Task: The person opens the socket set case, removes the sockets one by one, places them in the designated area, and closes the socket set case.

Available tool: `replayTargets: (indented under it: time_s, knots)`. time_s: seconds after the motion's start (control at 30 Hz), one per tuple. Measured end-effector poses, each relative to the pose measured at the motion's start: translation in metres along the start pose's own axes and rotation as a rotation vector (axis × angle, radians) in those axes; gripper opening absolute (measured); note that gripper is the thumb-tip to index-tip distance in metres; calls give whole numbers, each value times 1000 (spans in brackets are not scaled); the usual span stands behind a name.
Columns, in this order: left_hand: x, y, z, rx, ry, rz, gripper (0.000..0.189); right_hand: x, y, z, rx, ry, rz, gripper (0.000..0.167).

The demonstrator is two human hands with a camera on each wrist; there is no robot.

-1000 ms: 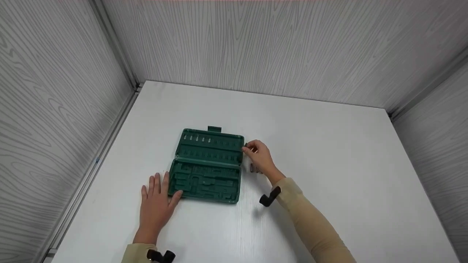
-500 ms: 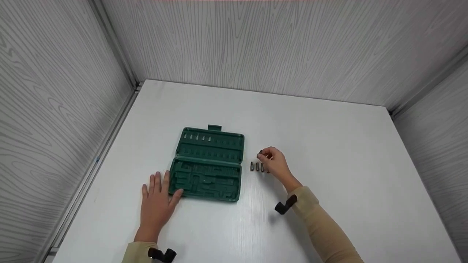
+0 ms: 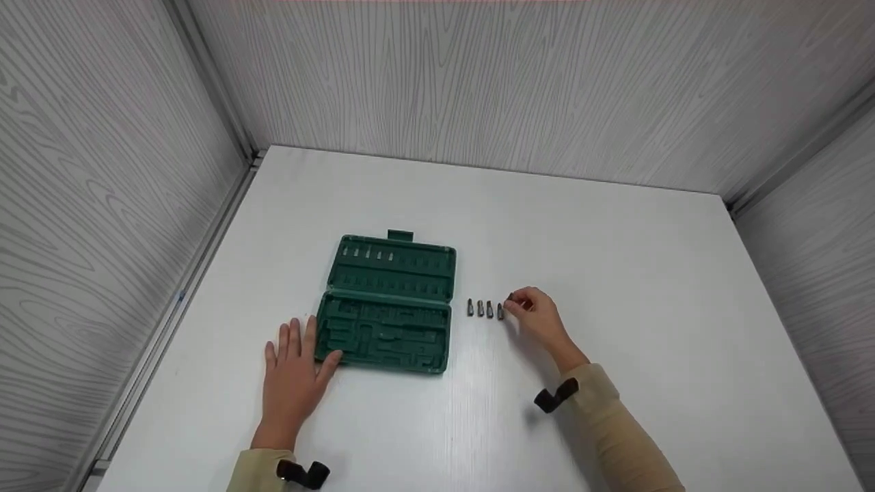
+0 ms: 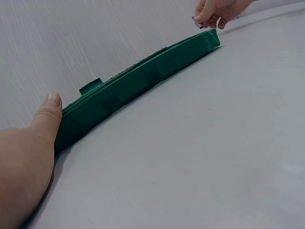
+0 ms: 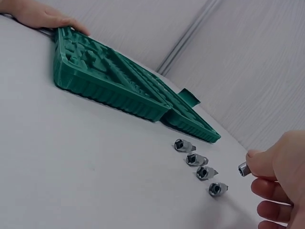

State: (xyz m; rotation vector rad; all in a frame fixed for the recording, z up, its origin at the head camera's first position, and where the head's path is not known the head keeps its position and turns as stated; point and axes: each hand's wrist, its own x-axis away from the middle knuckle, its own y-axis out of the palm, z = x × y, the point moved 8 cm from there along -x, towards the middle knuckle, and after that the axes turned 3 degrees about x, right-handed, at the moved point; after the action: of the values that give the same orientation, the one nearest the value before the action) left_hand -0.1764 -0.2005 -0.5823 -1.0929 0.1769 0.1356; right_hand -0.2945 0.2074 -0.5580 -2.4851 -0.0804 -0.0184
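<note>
My right hand (image 3: 539,318) pinches a small metal bit socket (image 5: 244,169) between thumb and fingers, its hollow end showing in the right wrist view. Beside it, a row of several similar bit sockets (image 5: 191,159) lies on the white table, right of the green tool case (image 3: 383,296). The case lies open and flat, with moulded slots in both halves. Several small silver bits (image 3: 368,253) sit along the back row of its far half. Spread flat at the case's near left corner is my left hand (image 3: 294,379), its thumb (image 4: 54,102) against the case edge.
The white table (image 3: 615,273) runs up to pale wood-grain panels at the back and sides. A green latch tab (image 3: 400,236) sticks out from the case's far edge. A black camera mount (image 3: 557,395) juts from the right sleeve.
My right hand has moved away from the case, rightward and toward me, carrying the bit socket to the right end of the row. My left hand stays in place.
</note>
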Motion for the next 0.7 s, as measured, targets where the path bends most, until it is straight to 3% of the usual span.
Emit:
replayTargets:
  time_s: [0.33,0.7]
  knots:
    - [0,-1,-1,-2,7,9,79,6,1,4,114,-42,-33,12]
    - [0,-3,0,-10,3,7,79,6,2,6,160,8,3,11]
